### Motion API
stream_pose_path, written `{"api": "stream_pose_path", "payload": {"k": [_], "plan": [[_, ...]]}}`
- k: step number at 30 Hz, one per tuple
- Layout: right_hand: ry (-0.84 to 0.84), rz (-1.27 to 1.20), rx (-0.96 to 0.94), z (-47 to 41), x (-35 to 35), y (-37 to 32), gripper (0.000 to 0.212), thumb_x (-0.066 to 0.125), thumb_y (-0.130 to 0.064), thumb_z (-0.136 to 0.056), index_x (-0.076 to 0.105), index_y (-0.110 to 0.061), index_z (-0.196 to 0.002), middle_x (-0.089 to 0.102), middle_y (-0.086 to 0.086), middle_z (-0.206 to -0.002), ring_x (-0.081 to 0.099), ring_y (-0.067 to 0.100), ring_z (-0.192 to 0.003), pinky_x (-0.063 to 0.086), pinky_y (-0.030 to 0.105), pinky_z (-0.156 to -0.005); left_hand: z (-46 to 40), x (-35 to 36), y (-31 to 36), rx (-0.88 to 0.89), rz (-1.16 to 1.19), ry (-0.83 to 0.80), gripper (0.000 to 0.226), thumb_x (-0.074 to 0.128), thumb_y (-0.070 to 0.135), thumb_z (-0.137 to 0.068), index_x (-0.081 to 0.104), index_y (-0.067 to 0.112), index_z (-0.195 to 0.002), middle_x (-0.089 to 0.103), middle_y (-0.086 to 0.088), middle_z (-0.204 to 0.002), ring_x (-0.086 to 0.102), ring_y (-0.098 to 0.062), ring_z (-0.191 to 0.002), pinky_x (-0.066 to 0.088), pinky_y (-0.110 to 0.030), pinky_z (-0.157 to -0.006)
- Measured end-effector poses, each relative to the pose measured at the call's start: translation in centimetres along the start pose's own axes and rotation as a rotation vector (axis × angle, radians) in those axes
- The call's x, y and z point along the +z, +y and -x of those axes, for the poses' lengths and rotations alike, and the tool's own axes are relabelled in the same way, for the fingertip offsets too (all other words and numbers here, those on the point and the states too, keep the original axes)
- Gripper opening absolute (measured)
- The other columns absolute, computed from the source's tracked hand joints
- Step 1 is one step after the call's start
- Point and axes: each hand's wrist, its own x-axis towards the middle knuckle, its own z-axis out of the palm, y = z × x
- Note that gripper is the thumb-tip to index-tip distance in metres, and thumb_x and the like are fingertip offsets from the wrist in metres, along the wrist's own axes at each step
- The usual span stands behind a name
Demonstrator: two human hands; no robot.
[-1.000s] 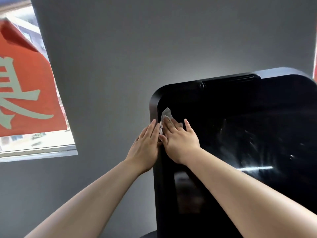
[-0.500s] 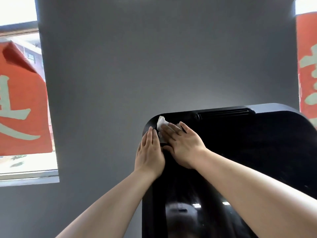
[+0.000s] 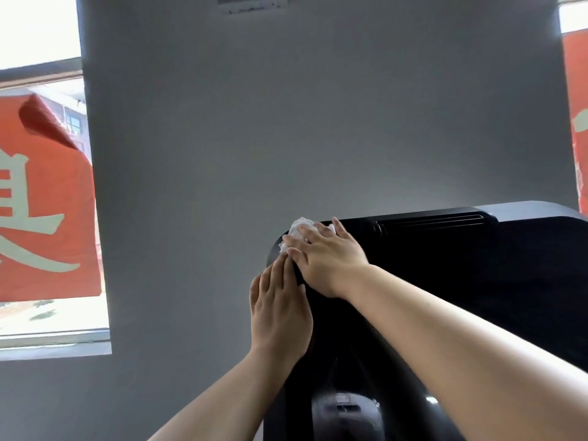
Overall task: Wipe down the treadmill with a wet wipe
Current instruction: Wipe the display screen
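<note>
Pressing flat, the right hand (image 3: 331, 257) holds a crumpled white wipe (image 3: 299, 229) against the rounded top-left corner of the black console (image 3: 477, 265); its fingers are straight, so this grip is open, pushing rather than clasping. The left hand (image 3: 280, 313) lies along the console's left edge just below, fingers straight and together, fingertips touching the right hand, grip likewise open. Glossy and upright, the console has a slotted vent (image 3: 429, 220) running horizontally along its top. A matte grey wall (image 3: 286, 122) stands behind. Red banners (image 3: 41, 218) with pale characters hang in windows (image 3: 38, 30) on both sides.
</note>
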Motion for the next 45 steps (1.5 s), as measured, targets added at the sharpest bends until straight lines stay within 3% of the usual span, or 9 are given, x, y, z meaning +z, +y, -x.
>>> {"api": "stream_pose_path", "payload": {"k": [3,7,10,14,20,25,31,38,45], "plan": [[0.023,0.024,-0.004,-0.4,0.5,-0.6,0.049,0.009,-0.041,-0.102,0.020,-0.034,-0.149,0.013,-0.005,-0.159,0.005,0.015,-0.146,-0.011,0.042,-0.116,0.0,-0.3,-0.1,0.023,-0.027,-0.011,0.052,0.033,0.026,-0.085,0.055,0.004,-0.126,0.061,-0.008,-0.126,0.056,-0.021,-0.117,0.023,-0.028,-0.099],[0.035,0.059,0.057,-0.1,-0.3,1.2,0.053,0.009,-0.041,-0.101,0.018,-0.024,-0.150,0.015,-0.004,-0.158,0.011,0.012,-0.145,-0.010,0.042,-0.115,-0.8,-1.1,0.1,0.052,-0.103,-0.025,0.050,0.030,0.032,-0.082,0.054,0.009,-0.119,0.061,-0.009,-0.114,0.061,-0.028,-0.101,0.026,-0.029,-0.092],[0.002,0.159,0.161,0.4,-1.0,3.9,0.058,0.009,-0.041,-0.101,0.019,-0.012,-0.150,0.017,0.003,-0.158,0.017,0.015,-0.144,-0.008,0.041,-0.116,-2.5,-2.1,1.1,0.069,-0.115,-0.081,0.061,0.014,0.043,-0.091,0.034,0.015,-0.141,0.037,-0.004,-0.142,0.034,-0.022,-0.131,0.012,-0.026,-0.107],[-0.030,0.220,0.186,1.3,-1.9,6.4,0.055,0.013,-0.038,-0.102,0.023,-0.008,-0.148,0.021,0.008,-0.156,0.023,0.019,-0.142,-0.004,0.038,-0.117,-5.5,-1.7,4.3,0.227,-0.039,-0.204,0.052,0.027,0.026,-0.100,0.014,0.018,-0.150,0.011,0.004,-0.158,0.007,-0.010,-0.144,0.002,-0.022,-0.113],[0.025,0.191,0.132,0.6,-1.9,7.8,0.041,0.033,-0.017,-0.095,0.046,-0.011,-0.134,0.046,0.010,-0.136,0.046,0.023,-0.124,0.011,0.034,-0.116,-8.7,-1.2,7.5,0.233,0.087,-0.334,0.038,0.029,0.024,-0.099,0.042,0.025,-0.135,0.052,0.004,-0.135,0.044,-0.017,-0.126,0.033,-0.033,-0.104],[0.158,0.095,0.179,3.0,-2.6,12.4,0.036,0.026,-0.017,-0.100,0.051,-0.017,-0.126,0.055,0.005,-0.127,0.051,0.021,-0.119,0.020,0.031,-0.111,-9.3,-0.9,8.9,0.221,0.012,-0.422,0.065,0.033,0.003,-0.087,0.021,0.021,-0.148,0.039,-0.005,-0.147,0.035,-0.023,-0.135,0.028,-0.033,-0.110],[0.168,0.098,0.458,6.6,-2.6,19.7,0.047,0.016,-0.034,-0.103,0.044,-0.019,-0.137,0.046,-0.003,-0.141,0.034,0.015,-0.134,0.011,0.033,-0.115,-9.0,-0.5,11.2,0.311,-0.048,-0.367,0.063,0.037,0.000,-0.085,0.035,0.020,-0.144,0.027,0.006,-0.154,0.022,-0.010,-0.141,0.013,-0.025,-0.115],[0.158,-0.094,0.197,4.9,-1.3,13.2,0.041,0.021,-0.040,-0.102,0.038,-0.031,-0.138,0.033,-0.005,-0.149,0.014,0.016,-0.143,-0.001,0.036,-0.117,-8.6,-1.2,12.8,0.269,-0.218,-0.381,0.055,0.038,0.005,-0.085,0.039,0.018,-0.139,0.046,0.000,-0.141,0.039,-0.019,-0.131,0.020,-0.030,-0.112],[0.071,0.053,0.258,7.4,-2.2,17.6,0.052,0.012,-0.043,-0.101,0.014,-0.025,-0.150,0.015,-0.006,-0.158,0.002,0.012,-0.146,-0.008,0.038,-0.117,-7.9,-1.4,13.7,0.221,-0.297,-0.401,0.060,0.035,0.005,-0.087,0.029,0.016,-0.145,0.024,0.003,-0.155,0.022,-0.013,-0.141,0.007,-0.032,-0.118]]}}
